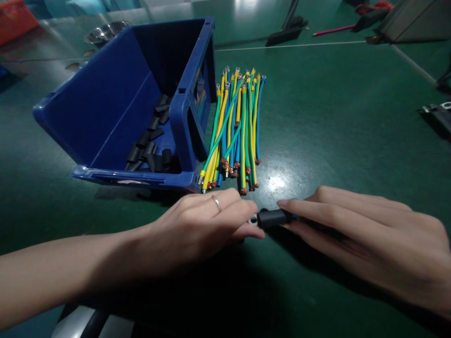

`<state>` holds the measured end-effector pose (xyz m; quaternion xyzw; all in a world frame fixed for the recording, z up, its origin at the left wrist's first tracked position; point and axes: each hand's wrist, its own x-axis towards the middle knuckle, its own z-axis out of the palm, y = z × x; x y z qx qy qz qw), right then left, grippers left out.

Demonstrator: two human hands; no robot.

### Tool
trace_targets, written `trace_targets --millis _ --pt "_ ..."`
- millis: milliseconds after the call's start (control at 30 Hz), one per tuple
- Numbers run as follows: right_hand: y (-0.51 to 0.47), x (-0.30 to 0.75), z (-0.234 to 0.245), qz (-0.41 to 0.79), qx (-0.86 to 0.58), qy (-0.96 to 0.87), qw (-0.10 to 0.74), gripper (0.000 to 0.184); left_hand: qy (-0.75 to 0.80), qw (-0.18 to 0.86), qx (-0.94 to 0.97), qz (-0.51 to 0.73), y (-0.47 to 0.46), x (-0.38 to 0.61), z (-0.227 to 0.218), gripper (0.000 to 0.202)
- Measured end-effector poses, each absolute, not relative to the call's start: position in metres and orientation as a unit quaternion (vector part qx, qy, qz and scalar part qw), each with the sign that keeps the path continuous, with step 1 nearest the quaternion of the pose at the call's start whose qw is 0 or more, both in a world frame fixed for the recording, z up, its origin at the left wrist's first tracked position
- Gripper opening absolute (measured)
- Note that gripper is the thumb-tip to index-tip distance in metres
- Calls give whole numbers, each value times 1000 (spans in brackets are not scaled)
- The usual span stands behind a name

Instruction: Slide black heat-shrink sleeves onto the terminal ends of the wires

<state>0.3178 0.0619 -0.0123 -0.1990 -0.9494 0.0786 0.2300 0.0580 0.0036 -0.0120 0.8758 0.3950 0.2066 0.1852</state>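
My left hand (207, 220), with a ring on one finger, is closed in a pinch at a metal ring terminal (252, 219). A short black sleeve (273, 218) sits just right of the terminal, lying in line with it. My right hand (366, 234) is closed, thumb and fingers pinching the sleeve's right end. A bit of blue wire shows at that end; the rest is hidden by my right hand. Beyond my hands lies a bundle of cut wires (243, 126), yellow, green and blue, with frayed copper at the near ends and metal terminals mostly at the far ends.
A blue plastic bin (141, 178) stands left of the wires, holding several black sleeves (143, 141). Behind it is a metal bowl (105, 34). Dark metal parts (440, 115) lie at the right edge of the green table (334, 117). A black stand (287, 33) is at the back.
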Motion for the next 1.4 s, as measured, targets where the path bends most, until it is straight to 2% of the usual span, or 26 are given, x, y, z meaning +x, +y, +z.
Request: trace_targets --millis 1100,1267,1400 --pt "62 318 -13 92 -203 -947 230 24 399 185 874 205 3 58 -12 24" --pt "60 320 -15 92 -216 -944 232 24 405 156 878 202 4 61 -11 20" --pt "59 324 -16 101 -213 -944 230 25 439 145 859 219 2 62 -14 4"
